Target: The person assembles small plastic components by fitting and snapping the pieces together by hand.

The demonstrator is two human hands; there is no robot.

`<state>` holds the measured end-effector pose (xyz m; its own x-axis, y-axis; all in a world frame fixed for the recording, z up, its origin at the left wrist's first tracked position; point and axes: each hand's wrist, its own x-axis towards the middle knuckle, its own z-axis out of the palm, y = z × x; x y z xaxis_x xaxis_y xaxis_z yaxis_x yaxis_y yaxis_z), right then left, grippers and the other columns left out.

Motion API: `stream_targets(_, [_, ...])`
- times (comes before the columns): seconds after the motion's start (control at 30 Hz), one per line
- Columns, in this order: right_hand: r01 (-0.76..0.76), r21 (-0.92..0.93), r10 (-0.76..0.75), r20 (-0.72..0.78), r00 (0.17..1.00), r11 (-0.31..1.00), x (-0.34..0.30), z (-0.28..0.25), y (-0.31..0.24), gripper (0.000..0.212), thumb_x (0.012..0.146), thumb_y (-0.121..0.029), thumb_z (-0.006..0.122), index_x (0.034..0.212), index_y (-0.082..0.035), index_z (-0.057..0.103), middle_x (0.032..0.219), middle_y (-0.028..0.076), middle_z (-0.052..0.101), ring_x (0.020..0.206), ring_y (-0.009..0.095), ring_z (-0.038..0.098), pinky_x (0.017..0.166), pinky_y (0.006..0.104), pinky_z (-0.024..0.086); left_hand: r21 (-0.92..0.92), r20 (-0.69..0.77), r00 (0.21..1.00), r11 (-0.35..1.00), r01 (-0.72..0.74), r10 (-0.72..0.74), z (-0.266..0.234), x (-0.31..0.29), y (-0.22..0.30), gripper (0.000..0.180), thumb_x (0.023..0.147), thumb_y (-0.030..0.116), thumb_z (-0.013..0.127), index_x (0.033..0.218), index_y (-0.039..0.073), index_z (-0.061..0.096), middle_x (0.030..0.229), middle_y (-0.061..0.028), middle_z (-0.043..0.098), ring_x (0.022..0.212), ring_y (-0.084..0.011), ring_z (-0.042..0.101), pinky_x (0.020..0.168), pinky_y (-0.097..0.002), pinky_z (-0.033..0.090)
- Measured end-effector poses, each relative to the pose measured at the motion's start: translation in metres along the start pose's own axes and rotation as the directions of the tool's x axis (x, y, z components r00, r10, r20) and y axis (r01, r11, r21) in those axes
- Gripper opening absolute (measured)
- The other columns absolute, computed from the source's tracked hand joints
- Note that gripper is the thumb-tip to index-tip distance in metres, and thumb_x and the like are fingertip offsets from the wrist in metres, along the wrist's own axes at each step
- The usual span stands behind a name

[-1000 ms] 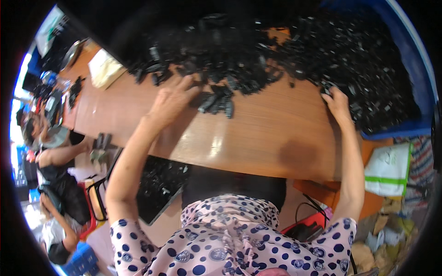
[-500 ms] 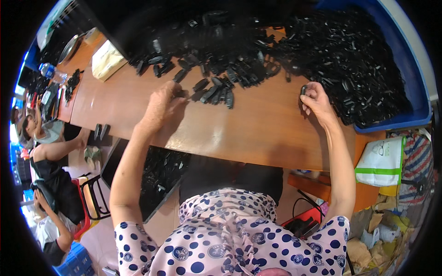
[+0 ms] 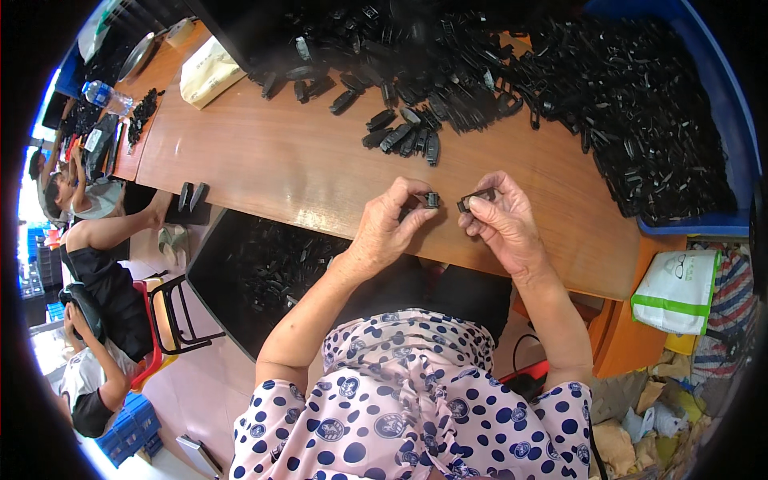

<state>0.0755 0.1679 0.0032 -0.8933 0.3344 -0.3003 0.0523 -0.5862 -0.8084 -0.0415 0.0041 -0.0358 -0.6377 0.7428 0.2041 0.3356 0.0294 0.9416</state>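
Near the front edge of the wooden table (image 3: 304, 172), my two hands face each other a short way apart. Between thumb and fingers, my left hand (image 3: 390, 220) pinches a small black plastic part (image 3: 432, 200). A black plastic frame-like piece (image 3: 477, 198) is held in the fingertips of my right hand (image 3: 506, 224), tilted toward the left one. The pieces are not touching. Beyond my hands lies a small cluster of oblong black plastic parts (image 3: 406, 136), in front of a larger heap.
A blue bin (image 3: 732, 128) packed with small black pieces (image 3: 640, 112) stands at the right. A dark tray (image 3: 210, 268) of black parts sits below the table's edge. At far left are a water bottle (image 3: 108, 97) and other seated people. A white-green bag (image 3: 676, 290) hangs at the right.
Both hands have come together over the table's front, my left from the cluster, my right from beside the bin. My left hand now visibly holds a black plastic part.
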Motion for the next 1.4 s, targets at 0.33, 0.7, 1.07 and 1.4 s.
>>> stream_targets(0.33, [-0.026, 0.018, 0.027, -0.012, 1.0, 0.999, -0.004, -0.007, 0.019, 0.023, 0.087, -0.009, 0.065, 0.101, -0.007, 0.048, 0.086, 0.006, 0.061, 0.076, 0.013, 0.06, 0.069, 0.0249, 0.047, 0.06, 0.056, 0.994, 0.994, -0.096, 0.093, 0.018, -0.002, 0.0, 0.023, 0.083, 0.004, 0.069, 0.102, 0.004, 0.057, 0.083, -0.01, 0.065, 0.074, -0.0203, 0.065, 0.065, -0.0288, 0.051])
stream_targets(0.7, [-0.146, -0.236, 0.147, -0.014, 0.989, 0.961, -0.01, -0.034, 0.023, 0.02, 0.085, -0.014, 0.069, 0.092, -0.006, 0.052, 0.082, 0.0, 0.057, 0.074, 0.005, 0.052, 0.065, 0.0188, 0.041, 0.124, 0.167, 0.984, 0.989, -0.083, 0.061, 0.026, -0.01, -0.005, 0.024, 0.082, 0.006, 0.068, 0.103, 0.002, 0.057, 0.091, -0.0132, 0.065, 0.078, -0.028, 0.065, 0.069, -0.0337, 0.052])
stream_targets(1.07, [-0.325, -0.444, 0.385, 0.05, 0.922, 0.835, -0.002, -0.038, -0.005, 0.014, 0.085, -0.014, 0.069, 0.089, -0.008, 0.057, 0.074, -0.003, 0.057, 0.061, 0.002, 0.047, 0.052, 0.0158, 0.035, 0.231, 0.253, 0.941, 0.93, -0.285, 0.226, 0.023, -0.005, 0.006, 0.022, 0.081, 0.008, 0.065, 0.102, 0.002, 0.06, 0.086, -0.0143, 0.061, 0.077, -0.034, 0.061, 0.067, -0.0391, 0.05])
stream_targets(1.4, [-0.257, -0.243, 0.313, 0.23, 0.922, 0.935, -0.017, -0.035, -0.013, 0.047, 0.088, -0.038, 0.066, 0.114, -0.003, 0.048, 0.097, 0.011, 0.061, 0.084, 0.018, 0.064, 0.051, 0.0204, 0.049, -0.187, 0.183, 0.978, 0.98, -0.062, 0.097, 0.03, 0.009, 0.029, 0.023, 0.082, 0.013, 0.071, 0.099, 0.0, 0.064, 0.128, -0.0155, 0.048, 0.109, -0.0271, 0.053, 0.09, -0.0357, 0.046])
